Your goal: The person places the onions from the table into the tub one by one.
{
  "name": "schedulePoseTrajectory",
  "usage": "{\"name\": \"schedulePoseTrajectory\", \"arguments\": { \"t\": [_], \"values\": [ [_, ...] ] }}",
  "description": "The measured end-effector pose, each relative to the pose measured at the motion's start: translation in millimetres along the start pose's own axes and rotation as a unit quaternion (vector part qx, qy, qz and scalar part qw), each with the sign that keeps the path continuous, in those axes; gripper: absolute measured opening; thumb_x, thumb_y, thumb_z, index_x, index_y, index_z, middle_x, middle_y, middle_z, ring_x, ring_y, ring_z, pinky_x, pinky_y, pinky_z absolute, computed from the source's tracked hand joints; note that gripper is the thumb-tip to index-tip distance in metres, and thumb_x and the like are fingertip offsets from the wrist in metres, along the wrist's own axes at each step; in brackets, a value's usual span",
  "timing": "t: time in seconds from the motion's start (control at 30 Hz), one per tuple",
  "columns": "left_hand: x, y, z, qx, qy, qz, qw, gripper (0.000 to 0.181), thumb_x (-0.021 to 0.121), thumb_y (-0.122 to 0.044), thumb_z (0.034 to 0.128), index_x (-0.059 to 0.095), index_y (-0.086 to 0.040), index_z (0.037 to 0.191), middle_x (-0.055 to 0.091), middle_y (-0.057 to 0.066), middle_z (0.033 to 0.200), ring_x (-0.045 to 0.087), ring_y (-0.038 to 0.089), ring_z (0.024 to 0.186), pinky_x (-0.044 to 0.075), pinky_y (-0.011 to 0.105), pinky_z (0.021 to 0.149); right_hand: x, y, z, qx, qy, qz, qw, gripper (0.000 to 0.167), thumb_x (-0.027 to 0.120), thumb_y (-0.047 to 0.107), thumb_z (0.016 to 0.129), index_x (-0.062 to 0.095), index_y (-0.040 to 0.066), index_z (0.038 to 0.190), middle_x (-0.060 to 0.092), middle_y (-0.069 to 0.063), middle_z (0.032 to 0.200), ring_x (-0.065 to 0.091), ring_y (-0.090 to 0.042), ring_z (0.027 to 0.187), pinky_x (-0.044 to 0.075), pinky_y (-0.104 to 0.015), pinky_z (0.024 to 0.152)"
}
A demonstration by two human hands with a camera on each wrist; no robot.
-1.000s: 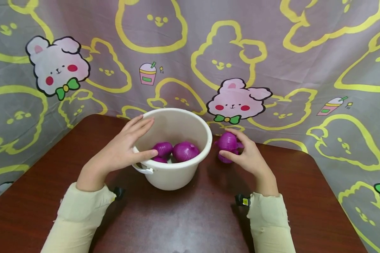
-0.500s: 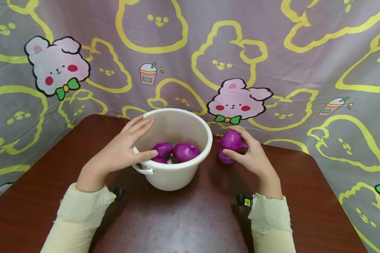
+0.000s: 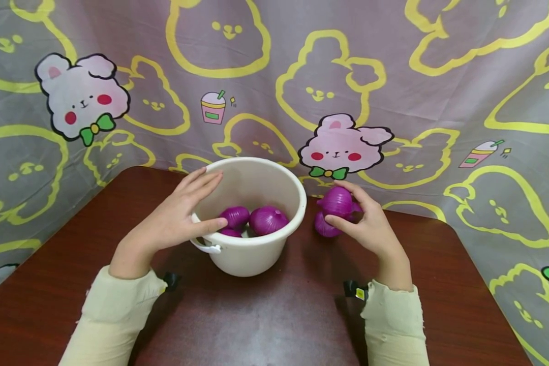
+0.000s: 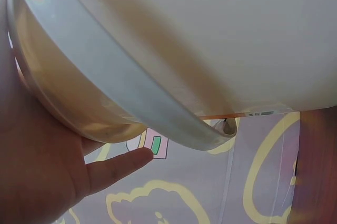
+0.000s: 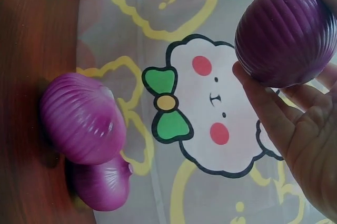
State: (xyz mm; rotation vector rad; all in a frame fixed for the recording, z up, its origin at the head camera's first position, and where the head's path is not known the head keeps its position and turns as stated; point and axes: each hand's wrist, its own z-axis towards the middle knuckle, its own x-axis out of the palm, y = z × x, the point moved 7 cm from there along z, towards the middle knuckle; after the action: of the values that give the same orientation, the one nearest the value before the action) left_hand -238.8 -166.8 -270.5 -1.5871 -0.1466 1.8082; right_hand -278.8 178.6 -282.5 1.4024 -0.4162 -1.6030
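A white bucket point(image 3: 251, 254) stands on the table with several purple onions point(image 3: 268, 220) inside. My left hand point(image 3: 174, 213) lies at its left rim, thumb over the edge and fingers spread; the left wrist view shows that hand point(image 4: 47, 166) beside the bucket wall point(image 4: 237, 34). To the right of the bucket, my right hand point(image 3: 370, 223) grips an onion point(image 3: 337, 202) between thumb and fingers. In the right wrist view this onion point(image 5: 287, 34) is held by the hand point(image 5: 310, 129) above the table, apart from two other onions point(image 5: 81, 119) on the table.
The dark red-brown table point(image 3: 256, 325) reaches back to a grey curtain point(image 3: 256, 101) with yellow outlines and rabbit prints. The bucket's white handle point(image 3: 207, 247) hangs at its left side. Part of an onion point(image 3: 326, 227) shows below the gripped one.
My right hand has moved slightly to the right and up, with the onion in its fingers. The left hand and the bucket have stayed in place.
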Motion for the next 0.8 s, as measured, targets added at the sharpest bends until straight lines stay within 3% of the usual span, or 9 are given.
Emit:
{"name": "schedulePoseTrajectory", "arguments": {
  "t": [0.1,0.47,0.8],
  "values": [
    [0.2,0.0,0.1,0.001,-0.002,-0.003,1.0,0.09,0.07,-0.05,0.0842,0.031,-0.012,0.156,0.026,0.005,0.165,0.006,0.029,0.155,0.022,0.068,0.116,-1,2,-0.7,-0.009,-0.003,0.004,0.9999,0.073,0.081,0.018,0.083,0.046,0.023,0.147,0.059,-0.007,0.132,0.062,-0.024,0.111,0.057,-0.023,0.083],
    [-0.4,-1.6,-0.5,0.01,0.0,-0.001,1.0,0.09,0.069,-0.051,0.0851,0.031,-0.011,0.156,0.027,0.007,0.165,0.007,0.031,0.155,0.021,0.069,0.116,-5,14,-3.8,-0.029,-0.011,0.006,0.9995,0.074,0.081,0.013,0.082,0.046,0.021,0.147,0.057,-0.007,0.133,0.062,-0.023,0.11,0.057,-0.021,0.081],
    [-0.2,-1.2,-0.3,0.006,0.0,0.002,1.0,0.09,0.069,-0.051,0.0847,0.031,-0.012,0.156,0.026,0.007,0.165,0.007,0.031,0.155,0.022,0.07,0.115,-5,28,-6.7,-0.056,-0.009,0.013,0.9983,0.075,0.082,0.008,0.08,0.048,0.024,0.145,0.058,-0.004,0.129,0.063,-0.007,0.103,0.059,-0.026,0.08]
  ]
}}
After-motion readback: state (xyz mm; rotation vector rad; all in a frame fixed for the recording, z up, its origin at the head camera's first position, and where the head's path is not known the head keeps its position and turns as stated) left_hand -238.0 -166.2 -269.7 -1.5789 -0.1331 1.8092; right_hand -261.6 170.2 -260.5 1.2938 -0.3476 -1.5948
